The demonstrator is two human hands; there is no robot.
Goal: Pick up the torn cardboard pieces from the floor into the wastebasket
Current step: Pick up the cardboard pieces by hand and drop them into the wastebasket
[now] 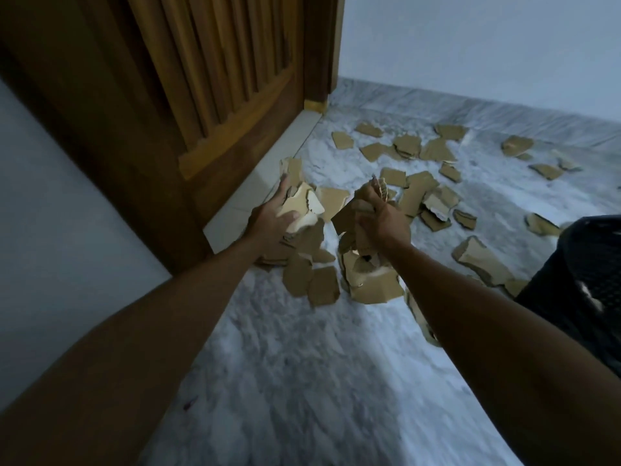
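You are crouched over a grey-white marbled stone floor (302, 364) in a corner, with a brown slatted wooden door (188, 95) on your left and a pale blue wall (487, 45) behind. Torn brown cardboard pieces (413, 193) lie scattered across the floor toward the far wall, and more lie heaped beneath your hands. Your left hand (272, 218) curls round a bundle of pale-edged cardboard scraps (302, 203) near the door sill. Your right hand (383, 220) grips a bunch of brown scraps (346, 218). The black mesh wastebasket (584, 274) stands at your right, partly cut off by the frame edge.
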